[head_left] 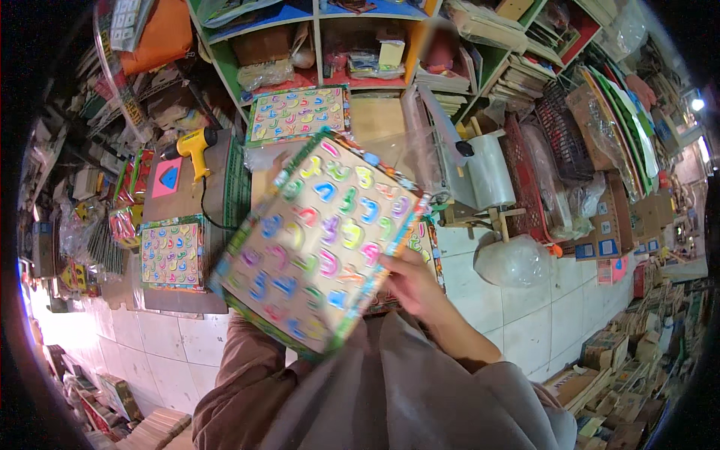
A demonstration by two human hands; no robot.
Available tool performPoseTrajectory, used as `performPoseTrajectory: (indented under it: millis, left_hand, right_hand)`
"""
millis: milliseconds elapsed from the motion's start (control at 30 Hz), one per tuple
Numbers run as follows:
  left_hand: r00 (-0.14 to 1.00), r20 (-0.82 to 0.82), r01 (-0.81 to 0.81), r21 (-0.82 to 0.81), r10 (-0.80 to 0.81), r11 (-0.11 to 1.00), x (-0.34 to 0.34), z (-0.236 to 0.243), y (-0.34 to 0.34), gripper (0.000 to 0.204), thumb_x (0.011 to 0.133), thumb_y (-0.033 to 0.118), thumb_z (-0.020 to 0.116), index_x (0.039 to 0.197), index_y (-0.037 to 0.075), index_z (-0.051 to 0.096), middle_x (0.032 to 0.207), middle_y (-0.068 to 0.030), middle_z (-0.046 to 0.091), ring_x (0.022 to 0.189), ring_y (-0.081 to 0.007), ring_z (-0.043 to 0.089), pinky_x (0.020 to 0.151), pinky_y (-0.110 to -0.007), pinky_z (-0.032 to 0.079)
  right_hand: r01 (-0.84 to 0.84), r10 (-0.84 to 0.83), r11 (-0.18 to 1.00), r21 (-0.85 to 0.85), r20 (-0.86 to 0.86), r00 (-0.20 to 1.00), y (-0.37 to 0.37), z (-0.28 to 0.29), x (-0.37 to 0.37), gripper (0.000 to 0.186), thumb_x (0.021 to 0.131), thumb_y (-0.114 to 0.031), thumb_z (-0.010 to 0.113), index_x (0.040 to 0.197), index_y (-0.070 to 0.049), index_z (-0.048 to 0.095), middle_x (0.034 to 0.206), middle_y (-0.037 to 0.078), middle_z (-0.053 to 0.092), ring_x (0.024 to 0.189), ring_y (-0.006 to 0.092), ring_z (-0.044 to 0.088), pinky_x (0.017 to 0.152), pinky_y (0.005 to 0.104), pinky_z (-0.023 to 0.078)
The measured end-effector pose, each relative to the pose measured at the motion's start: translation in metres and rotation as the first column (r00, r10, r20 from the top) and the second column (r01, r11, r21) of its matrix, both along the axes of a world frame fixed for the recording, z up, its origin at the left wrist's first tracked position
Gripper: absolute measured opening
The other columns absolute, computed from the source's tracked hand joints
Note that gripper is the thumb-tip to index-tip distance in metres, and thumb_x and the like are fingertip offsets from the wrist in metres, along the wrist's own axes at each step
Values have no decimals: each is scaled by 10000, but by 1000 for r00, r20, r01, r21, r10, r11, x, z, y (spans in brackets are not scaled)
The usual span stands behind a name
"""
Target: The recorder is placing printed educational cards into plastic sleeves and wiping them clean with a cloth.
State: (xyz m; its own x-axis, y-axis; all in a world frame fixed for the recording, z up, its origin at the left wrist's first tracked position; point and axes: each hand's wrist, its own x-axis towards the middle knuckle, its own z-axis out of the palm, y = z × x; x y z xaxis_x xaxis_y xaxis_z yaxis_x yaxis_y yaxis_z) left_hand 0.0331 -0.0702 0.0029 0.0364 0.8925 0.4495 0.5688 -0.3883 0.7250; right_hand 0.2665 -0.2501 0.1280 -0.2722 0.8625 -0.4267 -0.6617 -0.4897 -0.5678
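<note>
My right hand [414,283] grips the right edge of an alphabet puzzle board [307,251], its fingers partly behind it. The board is tilted and slightly blurred, with rows of colourful letter shapes on a tan ground and a patterned border. I cannot see my left hand; the board covers much of the space in front of me. Under the held board, the edge of another similar board [425,247] shows near my right hand. Beyond it, a further letter board [298,114] lies by the shelf.
At left, a yellow heat gun [196,150] with a black cord rests beside a pink card [167,177] and another letter board [173,255]. A clear plastic film roll [491,171] stands at right near a red crate [527,176]. Shelves [319,49] with packages rise ahead.
</note>
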Motion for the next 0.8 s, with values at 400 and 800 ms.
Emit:
performPoseTrajectory:
  millis: [400,800]
  left_hand:
    - [891,-431,137,-45,-143,989,27,21,12,224,702,-39,448,877,8,580,1081,-124,501,758,-312,562,685,-375,462]
    - [715,-237,480,-517,-657,709,32,35,-14,761,671,189,656,1311,99,255,1206,-191,436,1098,-329,430,964,-352,295]
  right_hand:
    - [109,-103,994,-16,205,973,-49,-25,73,284,779,-12,527,1060,14,497,1013,94,574,887,166,568,774,281,454]
    - [78,-80,997,24,130,988,-44,-34,79,242,792,-29,529,1031,3,499,977,89,584,834,146,581,698,274,487]
